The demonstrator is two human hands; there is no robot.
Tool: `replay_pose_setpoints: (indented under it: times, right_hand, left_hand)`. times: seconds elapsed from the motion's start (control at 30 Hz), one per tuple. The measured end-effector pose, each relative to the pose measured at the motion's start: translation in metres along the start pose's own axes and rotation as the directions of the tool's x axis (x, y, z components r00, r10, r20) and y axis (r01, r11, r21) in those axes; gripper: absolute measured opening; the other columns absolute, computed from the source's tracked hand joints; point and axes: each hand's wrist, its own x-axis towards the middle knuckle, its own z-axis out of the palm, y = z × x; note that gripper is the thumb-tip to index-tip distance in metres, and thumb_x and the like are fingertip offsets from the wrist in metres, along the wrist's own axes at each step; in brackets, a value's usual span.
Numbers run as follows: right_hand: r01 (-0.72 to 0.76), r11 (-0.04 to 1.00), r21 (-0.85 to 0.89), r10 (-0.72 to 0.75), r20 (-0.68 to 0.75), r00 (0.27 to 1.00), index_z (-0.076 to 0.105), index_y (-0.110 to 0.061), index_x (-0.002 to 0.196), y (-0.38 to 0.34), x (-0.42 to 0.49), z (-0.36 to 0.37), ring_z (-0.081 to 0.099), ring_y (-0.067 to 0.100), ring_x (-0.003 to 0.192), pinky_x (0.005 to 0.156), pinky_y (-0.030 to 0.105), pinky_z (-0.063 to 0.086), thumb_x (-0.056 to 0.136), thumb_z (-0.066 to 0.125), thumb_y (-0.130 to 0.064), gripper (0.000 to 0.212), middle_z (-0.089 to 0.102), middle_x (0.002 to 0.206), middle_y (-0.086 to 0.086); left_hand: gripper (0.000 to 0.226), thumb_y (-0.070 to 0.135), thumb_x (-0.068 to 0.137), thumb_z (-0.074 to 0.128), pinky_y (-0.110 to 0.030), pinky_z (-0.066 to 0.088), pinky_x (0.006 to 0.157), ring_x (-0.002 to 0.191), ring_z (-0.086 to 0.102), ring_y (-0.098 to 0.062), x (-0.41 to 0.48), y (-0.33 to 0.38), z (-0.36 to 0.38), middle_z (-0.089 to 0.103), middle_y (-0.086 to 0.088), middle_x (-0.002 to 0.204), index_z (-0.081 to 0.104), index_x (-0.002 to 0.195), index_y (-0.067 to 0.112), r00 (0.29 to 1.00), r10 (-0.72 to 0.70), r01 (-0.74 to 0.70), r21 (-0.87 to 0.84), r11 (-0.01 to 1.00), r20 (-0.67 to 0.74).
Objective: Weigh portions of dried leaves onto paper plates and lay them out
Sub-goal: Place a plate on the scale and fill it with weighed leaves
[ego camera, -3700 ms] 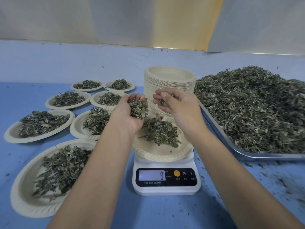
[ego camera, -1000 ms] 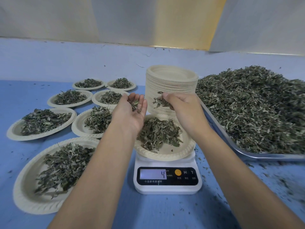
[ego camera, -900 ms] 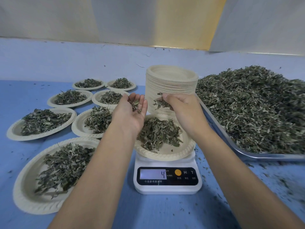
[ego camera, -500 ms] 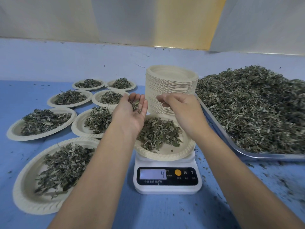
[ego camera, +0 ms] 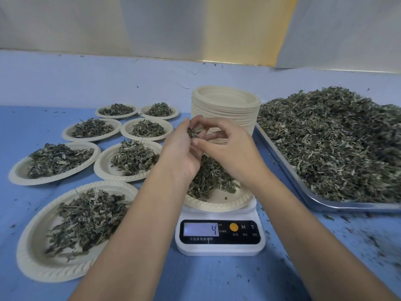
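We note the tray (ego camera: 284, 164) at right heaped with leaves (ego camera: 338, 148), a tall stack (ego camera: 225, 109) of spare plates beside it, and seven filled plates (ego camera: 34, 257) laid out at left: well begun, we judge, with much left. An eighth plate (ego camera: 219, 204) sits on the scale (ego camera: 219, 246), which reads 4, its portion seemingly unfinished. Above it our left hand (ego camera: 178, 153) cups a small clump (ego camera: 192, 133) in curled fingers and our right hand (ego camera: 227, 153) pinches at it with its fingertips.
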Motion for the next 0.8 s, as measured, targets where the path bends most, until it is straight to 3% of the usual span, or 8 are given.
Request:
replay_pose_setpoints:
  times: [0.1,0.23,0.33,0.4,0.53,0.6,0.7,0.8]
  right_hand:
    - [-0.015,1.0,-0.022,0.015,-0.007,1.0,0.065,-0.031,0.108,-0.001,-0.001,0.003,0.065,0.011,0.092,0.09,0.023,0.051,0.075,0.077,-0.012,0.039,0.06,0.113,-0.002]
    - [-0.022,1.0,-0.015,0.021,-0.02,1.0,0.069,-0.018,0.112,-0.001,-0.003,0.008,0.059,-0.004,0.08,0.081,0.012,0.049,0.078,0.073,-0.008,0.036,0.066,0.098,-0.008]
    - [-0.036,0.999,0.008,0.037,-0.048,0.998,0.07,-0.019,0.1,0.0,-0.003,0.011,0.059,-0.002,0.077,0.077,0.012,0.049,0.078,0.071,-0.005,0.026,0.066,0.084,-0.01]
    - [-0.033,0.999,0.012,0.034,-0.057,0.998,0.068,-0.021,0.091,0.001,-0.002,0.011,0.058,-0.001,0.073,0.076,0.016,0.05,0.078,0.07,-0.004,0.022,0.065,0.08,-0.01]
    - [-0.044,0.999,0.013,0.044,-0.018,0.999,0.069,-0.021,0.082,0.005,0.001,0.006,0.057,0.004,0.066,0.073,0.027,0.051,0.077,0.071,-0.005,0.016,0.065,0.073,-0.005]
    - [-0.078,0.996,0.044,0.079,-0.022,0.997,0.067,-0.025,0.077,0.007,0.004,0.001,0.057,0.005,0.066,0.074,0.03,0.052,0.076,0.073,-0.006,0.02,0.064,0.068,-0.01]
    - [-0.13,0.988,0.079,0.133,-0.033,0.991,0.064,-0.027,0.071,0.01,0.008,-0.009,0.055,0.002,0.06,0.063,0.022,0.049,0.077,0.071,-0.003,0.025,0.058,0.055,-0.018]
    - [-0.168,0.98,0.11,0.17,-0.011,0.985,0.067,-0.024,0.072,0.01,0.009,-0.016,0.057,0.003,0.06,0.056,0.012,0.045,0.079,0.069,-0.004,0.021,0.061,0.059,-0.013]
  left_hand:
    - [0.032,0.023,0.101,0.04,-0.022,0.048,0.066,0.066,0.05,-0.012,0.0,-0.001,0.001,0.056,-0.001,0.077,0.063,0.083,0.011,0.999,0.033,-0.031,0.105,0.994,-0.012]
    - [0.031,0.025,0.101,0.042,-0.031,0.055,0.078,0.074,0.061,-0.016,-0.001,-0.002,0.002,0.065,-0.005,0.087,0.065,0.087,0.01,0.999,0.037,-0.036,0.168,0.985,-0.002]
    - [0.032,0.026,0.1,0.043,-0.02,0.051,0.051,0.051,0.063,-0.01,-0.006,-0.005,0.004,0.066,-0.001,0.061,0.064,0.083,0.009,0.999,0.041,-0.042,0.162,0.986,0.009]
    - [0.032,0.026,0.099,0.045,-0.018,0.05,0.048,0.047,0.063,-0.008,-0.008,-0.005,0.004,0.065,0.001,0.053,0.064,0.08,0.009,0.999,0.032,-0.037,0.167,0.985,0.032]
    - [0.024,0.026,0.096,0.052,-0.024,0.055,0.068,0.059,0.065,-0.009,-0.009,-0.003,0.002,0.067,0.003,0.06,0.066,0.083,0.012,0.997,0.041,-0.059,0.284,0.957,0.068]
    - [0.025,0.033,0.095,0.05,-0.026,0.053,0.072,0.07,0.065,-0.01,-0.01,-0.002,0.001,0.071,0.003,0.077,0.068,0.089,0.016,0.995,0.041,-0.071,0.37,0.926,0.088]
    - [0.033,0.039,0.097,0.042,-0.024,0.047,0.068,0.081,0.064,-0.011,-0.012,0.002,0.001,0.071,0.003,0.103,0.067,0.1,0.018,0.993,0.044,-0.085,0.415,0.906,0.108]
    - [0.035,0.038,0.098,0.038,-0.028,0.044,0.08,0.083,0.062,-0.009,-0.016,0.005,0.0,0.071,0.006,0.103,0.068,0.099,0.019,0.994,0.048,-0.084,0.427,0.9,0.094]
